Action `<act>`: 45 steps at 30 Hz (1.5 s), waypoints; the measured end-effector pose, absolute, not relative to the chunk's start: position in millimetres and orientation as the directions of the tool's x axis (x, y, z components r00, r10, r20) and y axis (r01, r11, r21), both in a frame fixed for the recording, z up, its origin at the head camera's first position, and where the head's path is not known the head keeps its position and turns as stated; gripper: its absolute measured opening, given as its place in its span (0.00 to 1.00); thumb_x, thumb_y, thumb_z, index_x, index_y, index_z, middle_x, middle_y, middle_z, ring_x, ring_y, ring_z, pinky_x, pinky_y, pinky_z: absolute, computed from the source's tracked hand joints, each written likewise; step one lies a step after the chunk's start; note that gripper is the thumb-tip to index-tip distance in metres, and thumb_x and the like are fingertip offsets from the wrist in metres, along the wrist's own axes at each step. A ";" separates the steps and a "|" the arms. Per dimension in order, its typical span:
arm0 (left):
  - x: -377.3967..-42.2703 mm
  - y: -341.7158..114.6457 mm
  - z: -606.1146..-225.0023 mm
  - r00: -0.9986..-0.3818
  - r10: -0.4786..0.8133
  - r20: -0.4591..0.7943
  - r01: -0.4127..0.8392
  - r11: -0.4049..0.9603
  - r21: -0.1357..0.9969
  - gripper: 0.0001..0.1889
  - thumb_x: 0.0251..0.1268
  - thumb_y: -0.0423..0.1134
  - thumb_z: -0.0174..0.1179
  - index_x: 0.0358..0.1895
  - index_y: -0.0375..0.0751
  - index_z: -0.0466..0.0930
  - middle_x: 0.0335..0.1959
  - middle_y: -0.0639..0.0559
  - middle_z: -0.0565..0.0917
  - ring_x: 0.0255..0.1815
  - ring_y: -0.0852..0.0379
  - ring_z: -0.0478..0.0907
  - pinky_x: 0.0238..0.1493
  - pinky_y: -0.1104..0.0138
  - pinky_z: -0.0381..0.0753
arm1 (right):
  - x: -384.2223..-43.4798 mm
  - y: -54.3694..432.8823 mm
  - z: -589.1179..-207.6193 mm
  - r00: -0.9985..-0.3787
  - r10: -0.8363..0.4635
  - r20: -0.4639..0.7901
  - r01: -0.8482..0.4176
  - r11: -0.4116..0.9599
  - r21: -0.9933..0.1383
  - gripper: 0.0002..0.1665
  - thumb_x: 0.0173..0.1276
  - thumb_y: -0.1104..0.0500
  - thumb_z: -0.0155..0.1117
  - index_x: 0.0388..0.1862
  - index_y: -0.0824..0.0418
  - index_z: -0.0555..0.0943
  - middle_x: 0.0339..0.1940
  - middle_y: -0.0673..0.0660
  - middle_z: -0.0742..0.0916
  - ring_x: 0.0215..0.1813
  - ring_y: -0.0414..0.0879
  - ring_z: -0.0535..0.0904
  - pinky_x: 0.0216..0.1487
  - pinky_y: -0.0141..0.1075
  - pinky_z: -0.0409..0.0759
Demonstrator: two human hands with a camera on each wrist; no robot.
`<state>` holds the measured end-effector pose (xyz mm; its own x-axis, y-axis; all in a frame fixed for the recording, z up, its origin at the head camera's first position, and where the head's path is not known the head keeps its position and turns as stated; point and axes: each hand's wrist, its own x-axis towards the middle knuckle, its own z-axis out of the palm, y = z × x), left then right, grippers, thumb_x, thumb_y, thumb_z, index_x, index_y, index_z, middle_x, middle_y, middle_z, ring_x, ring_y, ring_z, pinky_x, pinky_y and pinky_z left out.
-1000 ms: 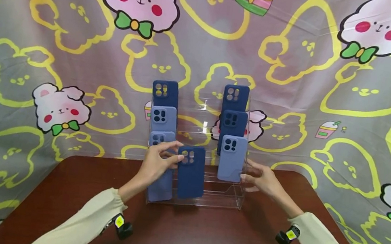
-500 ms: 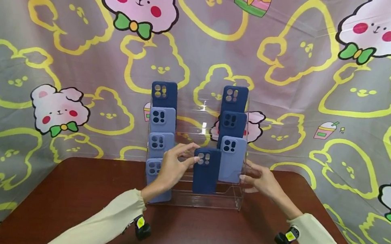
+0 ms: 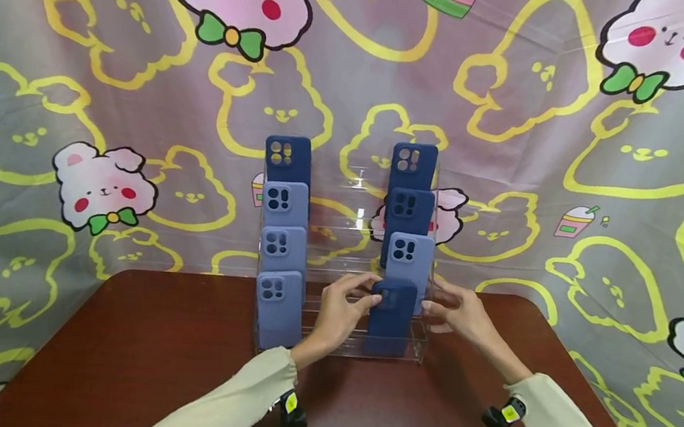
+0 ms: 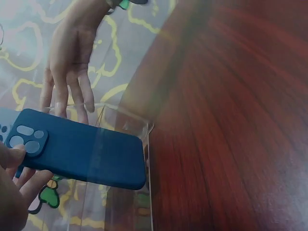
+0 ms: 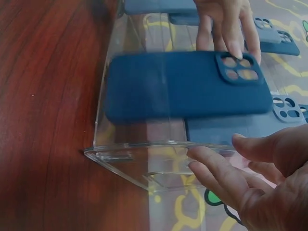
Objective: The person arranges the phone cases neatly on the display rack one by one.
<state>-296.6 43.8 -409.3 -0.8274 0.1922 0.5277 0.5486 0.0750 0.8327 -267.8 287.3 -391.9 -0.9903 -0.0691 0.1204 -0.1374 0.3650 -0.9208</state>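
Note:
My left hand [image 3: 337, 313] pinches the camera end of a dark blue phone case [image 3: 391, 326] between thumb and fingers. The case stands upright in the lowest right place of a clear tiered display stand [image 3: 332, 343], its lower part behind the front lip. A light blue phone case [image 3: 411, 261] sits just behind it. At the stand's right side is my right hand [image 3: 462, 319]. In the right wrist view its extended fingers [image 5: 216, 166] touch the clear side panel [image 5: 173, 143], and the left wrist view shows these fingers nearly straight.
Two dark blue phone cases stand higher in the right column, the upper one [image 3: 413, 169] at the top. The left column holds a dark blue phone case [image 3: 287, 159] above several light blue ones [image 3: 280, 313]. Behind the brown table [image 3: 173, 335] hangs a cartoon-print cloth [image 3: 360, 66].
My left hand has carried the dark blue phone case rightward and down, from before the stand's middle into its lowest right place. The right hand has stayed at the stand's side.

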 end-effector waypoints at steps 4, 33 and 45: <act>-299.5 52.9 -409.1 -0.834 0.188 0.519 0.537 0.058 0.842 0.15 0.62 0.23 0.72 0.51 0.37 0.90 0.42 0.39 0.87 0.40 0.43 0.89 0.32 0.64 0.93 | -267.2 286.0 -393.3 -0.985 -0.089 0.146 -0.168 0.369 -0.914 0.37 0.77 0.68 0.63 0.82 0.68 0.64 0.70 0.77 0.77 0.56 0.67 0.87 0.45 0.56 0.92; -297.4 38.0 -400.0 -0.835 0.269 0.481 0.531 0.159 0.832 0.24 0.64 0.30 0.73 0.64 0.37 0.82 0.49 0.38 0.88 0.52 0.39 0.85 0.51 0.46 0.90 | -264.7 285.7 -395.7 -0.968 -0.171 0.182 -0.238 0.411 -0.880 0.37 0.79 0.74 0.56 0.83 0.69 0.59 0.73 0.79 0.74 0.60 0.69 0.84 0.47 0.54 0.92; -272.2 -19.5 -393.0 -0.837 0.442 0.322 0.474 0.294 0.830 0.39 0.65 0.49 0.75 0.78 0.62 0.68 0.75 0.55 0.75 0.76 0.50 0.71 0.74 0.45 0.76 | -255.1 287.5 -401.8 -0.951 -0.104 0.290 -0.302 0.495 -0.815 0.32 0.80 0.69 0.58 0.80 0.66 0.67 0.67 0.75 0.81 0.57 0.66 0.86 0.41 0.48 0.94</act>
<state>-272.2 -19.5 -393.0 -0.8375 0.4419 0.3215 0.4737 0.2936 0.8303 -255.1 287.5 -401.8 -0.9514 -0.1043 0.2897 -0.3024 0.4945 -0.8149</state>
